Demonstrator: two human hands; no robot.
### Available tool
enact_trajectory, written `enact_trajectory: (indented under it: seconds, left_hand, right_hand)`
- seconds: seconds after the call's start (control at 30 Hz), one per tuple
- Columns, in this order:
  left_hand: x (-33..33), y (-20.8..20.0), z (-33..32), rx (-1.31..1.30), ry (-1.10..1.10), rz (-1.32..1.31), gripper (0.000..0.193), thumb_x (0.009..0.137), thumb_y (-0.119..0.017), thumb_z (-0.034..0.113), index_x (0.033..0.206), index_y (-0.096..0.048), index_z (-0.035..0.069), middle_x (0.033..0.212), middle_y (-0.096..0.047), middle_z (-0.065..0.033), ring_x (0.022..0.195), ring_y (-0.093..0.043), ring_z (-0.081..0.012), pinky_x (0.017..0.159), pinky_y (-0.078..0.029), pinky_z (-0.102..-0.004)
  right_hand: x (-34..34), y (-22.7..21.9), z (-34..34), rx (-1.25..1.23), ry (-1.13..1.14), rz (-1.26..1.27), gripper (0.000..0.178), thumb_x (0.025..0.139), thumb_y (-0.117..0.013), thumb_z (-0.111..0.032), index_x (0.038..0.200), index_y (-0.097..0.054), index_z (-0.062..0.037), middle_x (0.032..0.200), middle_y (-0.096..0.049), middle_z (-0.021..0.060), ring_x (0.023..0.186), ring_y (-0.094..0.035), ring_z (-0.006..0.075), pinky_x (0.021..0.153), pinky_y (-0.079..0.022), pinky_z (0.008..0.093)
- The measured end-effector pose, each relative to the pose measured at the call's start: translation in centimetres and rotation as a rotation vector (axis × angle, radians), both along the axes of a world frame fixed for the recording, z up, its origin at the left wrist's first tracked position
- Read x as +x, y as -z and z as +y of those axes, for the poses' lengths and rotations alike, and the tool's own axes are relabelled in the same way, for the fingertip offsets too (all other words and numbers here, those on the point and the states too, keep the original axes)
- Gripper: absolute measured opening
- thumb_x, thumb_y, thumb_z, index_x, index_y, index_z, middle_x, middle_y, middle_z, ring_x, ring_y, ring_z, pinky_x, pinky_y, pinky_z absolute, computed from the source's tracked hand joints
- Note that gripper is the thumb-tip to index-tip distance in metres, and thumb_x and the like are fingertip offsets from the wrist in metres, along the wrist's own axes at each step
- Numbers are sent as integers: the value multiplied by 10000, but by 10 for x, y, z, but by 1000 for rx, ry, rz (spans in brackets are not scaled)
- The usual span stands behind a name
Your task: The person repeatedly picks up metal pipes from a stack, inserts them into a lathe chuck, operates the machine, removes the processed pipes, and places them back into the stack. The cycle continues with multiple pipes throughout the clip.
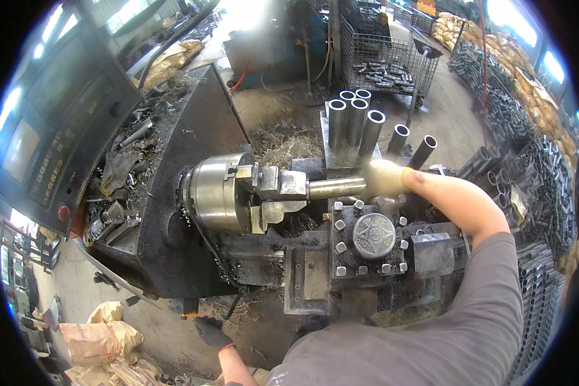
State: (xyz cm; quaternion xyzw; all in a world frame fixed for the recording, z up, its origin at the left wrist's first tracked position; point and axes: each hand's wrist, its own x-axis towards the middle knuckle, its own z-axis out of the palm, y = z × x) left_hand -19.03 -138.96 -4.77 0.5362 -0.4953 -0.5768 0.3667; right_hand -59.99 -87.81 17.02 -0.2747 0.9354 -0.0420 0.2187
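Observation:
A steel tube point(338, 187) lies level, its left end at the jaws of a lathe chuck point(217, 193). My right hand point(386, 178), in a pale glove, is wrapped round the tube's right end; its fingers are partly hidden and blurred. Below that hand sits a square tool post point(374, 236) with several clamping bolts. My left hand point(211, 331), in a dark glove, is low beside the machine's front, close to a small orange-tipped part point(190, 314). Its fingers are too dark to make out, and whether it touches that part is unclear.
Several steel tubes point(370, 134) stand upright behind the tool post. The headstock point(174, 193) carries metal scraps on top, beside a control panel point(51, 154). A wire cage point(386, 61) holds short parts. Stacked tubes point(524, 122) line the right side; sacks point(103, 341) lie lower left.

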Motion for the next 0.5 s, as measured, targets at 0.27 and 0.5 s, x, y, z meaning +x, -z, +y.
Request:
enact_trajectory:
  seconds: [0.27,0.5]
  left_hand:
    - [0,-16,-57,267,-74,249,530,997,-560,623,730,-493,171,577,-440,25,455,-378,-139,533,-438,-414]
    - [10,-21,-76,420,42,278,537,989,-493,673,654,-444,256,506,-378,80,421,-315,-154,632,-469,-492]
  right_hand:
    - [-8,22,10,-110,-115,110,230,716,-767,-268,695,-692,-53,671,-668,135,614,-655,294,597,-520,436]
    - [-13,32,11,-196,-399,322,281,778,-823,-268,755,-714,-10,731,-692,168,696,-691,332,654,-541,455]
